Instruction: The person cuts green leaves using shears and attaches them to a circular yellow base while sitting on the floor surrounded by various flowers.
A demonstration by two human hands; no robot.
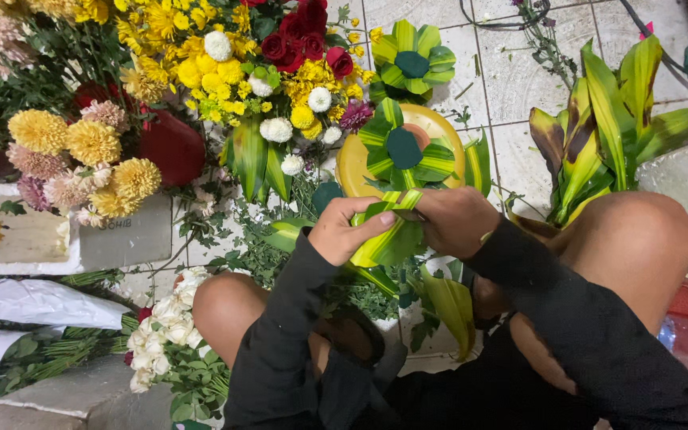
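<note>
One head-worn camera looks steeply down, close over the lap and probably a tiled floor [519, 80].

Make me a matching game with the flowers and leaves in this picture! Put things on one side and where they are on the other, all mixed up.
Things:
1. folded striped leaf
2. yellow plate
3. white flowers
4. red roses

Places:
A. by the person's left knee
B. at the top, among yellow blooms
C. between the left hand and right hand
D. under a finished leaf rosette

Pairs: 1-C, 2-D, 3-A, 4-B
</note>
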